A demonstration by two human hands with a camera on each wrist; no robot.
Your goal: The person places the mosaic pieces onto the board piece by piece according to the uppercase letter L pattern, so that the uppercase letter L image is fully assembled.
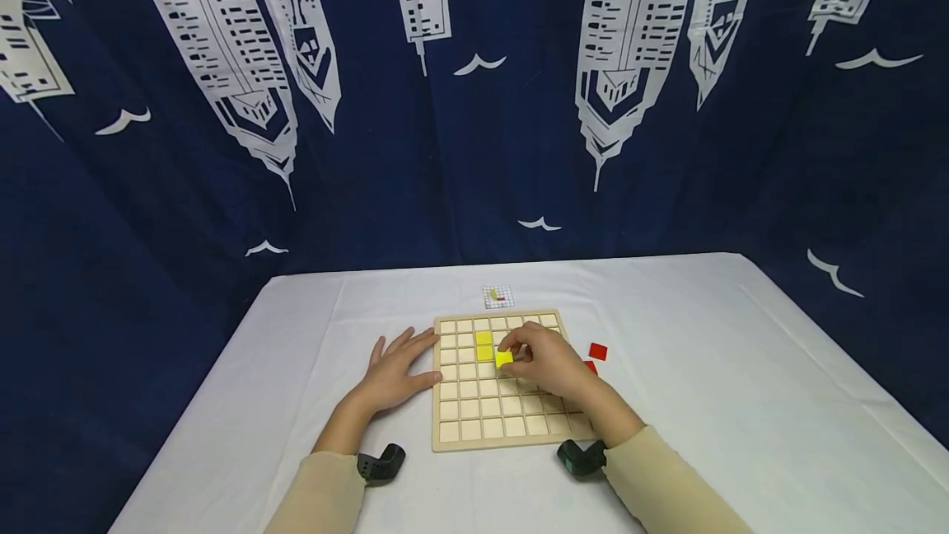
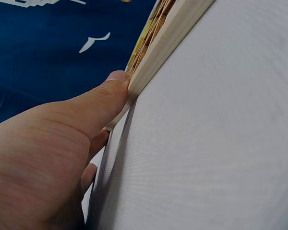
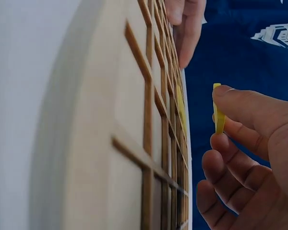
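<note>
The held yellow tile is in the fingers of the right hand, raised over the wooden board, over its far half and left of its middle in the head view. The right hand grips it between thumb and fingertips, and the right wrist view shows the tile turned nearly edge-on, apart from the board's surface. The left hand lies at the board's left side, fingers spread and fairly straight, with thumb and fingertips touching that edge; it is well apart from the held tile. The board is divided by thin ridges into rows of square compartments. In its third column from the left, a farther yellow tile sits in the second row from the far edge, and a nearer yellow tile fills the compartment just below, beside the held one. The right hand hides some compartments. Right of the board lie a red tile and a partly hidden red tile. Just beyond the board's far edge is a small gridded card with yellow and red marks. Under the board spreads a white tablecloth; behind it hangs a navy curtain printed with white buildings and birds.
</note>
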